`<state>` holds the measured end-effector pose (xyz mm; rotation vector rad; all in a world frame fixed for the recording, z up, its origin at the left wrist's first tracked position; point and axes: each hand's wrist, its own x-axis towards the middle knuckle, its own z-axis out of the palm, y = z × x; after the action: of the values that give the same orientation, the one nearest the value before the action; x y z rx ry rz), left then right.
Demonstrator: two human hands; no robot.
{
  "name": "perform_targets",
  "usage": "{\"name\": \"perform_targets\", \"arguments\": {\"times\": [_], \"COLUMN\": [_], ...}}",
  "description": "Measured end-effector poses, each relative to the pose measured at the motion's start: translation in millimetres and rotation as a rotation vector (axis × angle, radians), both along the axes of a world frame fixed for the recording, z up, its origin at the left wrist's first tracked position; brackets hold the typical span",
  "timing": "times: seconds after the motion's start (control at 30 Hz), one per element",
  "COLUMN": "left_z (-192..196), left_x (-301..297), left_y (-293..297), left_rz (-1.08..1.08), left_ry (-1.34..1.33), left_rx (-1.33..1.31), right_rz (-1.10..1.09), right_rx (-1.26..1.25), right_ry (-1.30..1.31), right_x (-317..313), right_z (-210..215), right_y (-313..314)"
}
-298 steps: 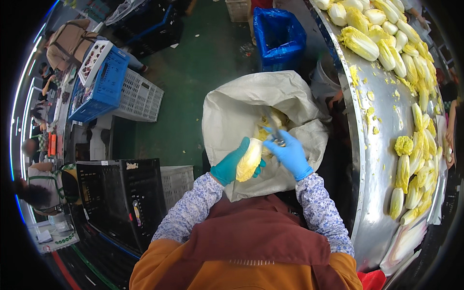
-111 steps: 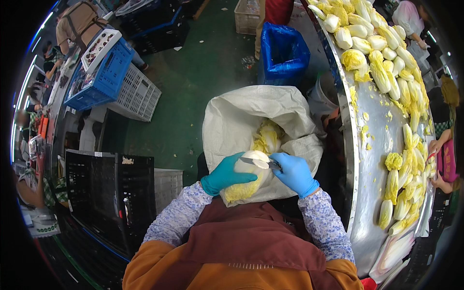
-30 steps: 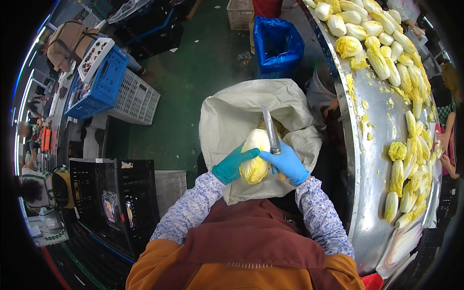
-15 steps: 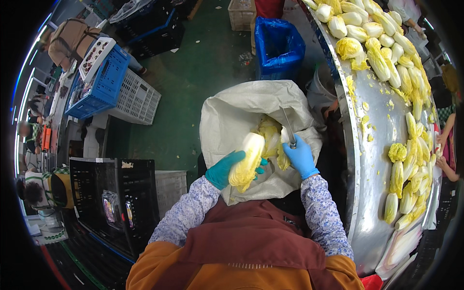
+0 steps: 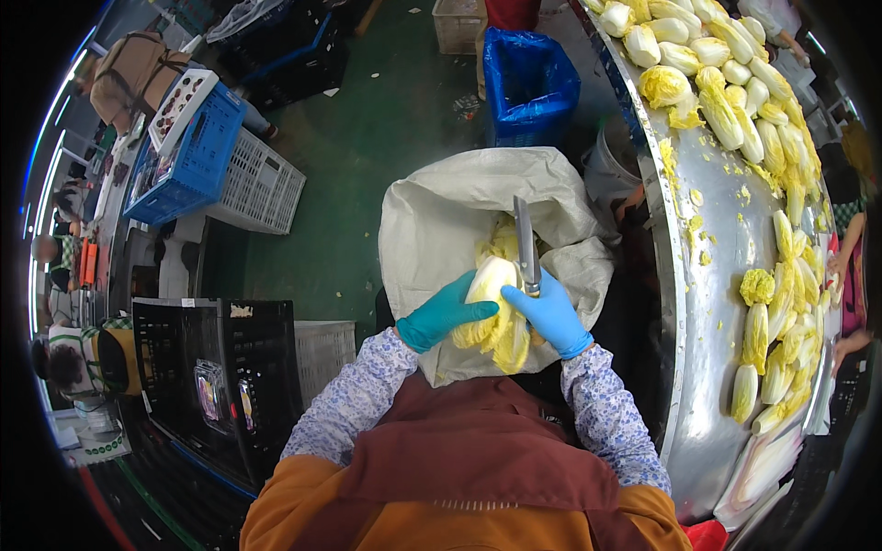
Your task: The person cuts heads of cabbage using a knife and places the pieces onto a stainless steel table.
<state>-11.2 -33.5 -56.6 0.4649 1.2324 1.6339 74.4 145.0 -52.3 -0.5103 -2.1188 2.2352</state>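
Note:
Over a white woven sack (image 5: 413, 239), my left hand (image 5: 443, 314) in a green glove grips a napa cabbage (image 5: 493, 285), its white base up and its yellow leaves hanging toward me. My right hand (image 5: 551, 312), gloved in blue, holds a knife (image 5: 525, 241) with the blade pointing up and away. The right thumb presses on the cabbage beside the left hand, near some looser yellow leaves. Inside the open sack lie yellow cabbage leaves (image 5: 499, 241), partly hidden behind the cabbage and knife.
On my right, a metal table (image 5: 684, 367) bears many napa cabbages (image 5: 776, 331) and leaf scraps. A blue-lined bin (image 5: 533, 133) stands beyond the sack, with a white bucket (image 5: 614, 165) near it. Black crates (image 5: 188, 367) and a blue crate (image 5: 197, 161) are on the left. Other people work at both sides.
My right hand has moved left and up against the cabbage, bringing the knife with it. The cabbage has shifted right and turned more upright in my left hand.

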Motion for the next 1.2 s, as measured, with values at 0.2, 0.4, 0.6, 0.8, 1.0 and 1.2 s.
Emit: {"name": "perform_targets", "arguments": {"times": [0.2,0.4,0.6,0.8,1.0,1.2], "left_z": [16.0,-8.7,8.0,12.7,-9.7,-9.6], "left_x": [-3.0,5.0,7.1,3.0,10.0,8.5], "left_y": [-18.1,10.1,12.6,5.6,11.9,10.8], "left_rz": [-0.065,0.365,0.174,0.172,0.391,0.433], "left_ry": [-0.686,0.387,0.159,-0.49,-0.133,0.492], "left_rx": [0.354,-0.215,-0.023,0.175,0.038,-0.178], "right_rz": [0.169,-0.074,0.082,0.157,0.08,0.158], "right_rx": [0.404,0.462,0.037,0.085,0.409,0.366], "right_ry": [-0.226,-0.143,-0.282,-0.021,-0.09,-0.174], "right_x": [-9.1,-11.0,-10.2,-9.3,-7.0,-6.3], "right_z": [-2.5,-0.4,26.7,27.9,22.6,4.9], "right_y": [37.4,19.0,2.3,-9.4,-22.1,-14.4]}}
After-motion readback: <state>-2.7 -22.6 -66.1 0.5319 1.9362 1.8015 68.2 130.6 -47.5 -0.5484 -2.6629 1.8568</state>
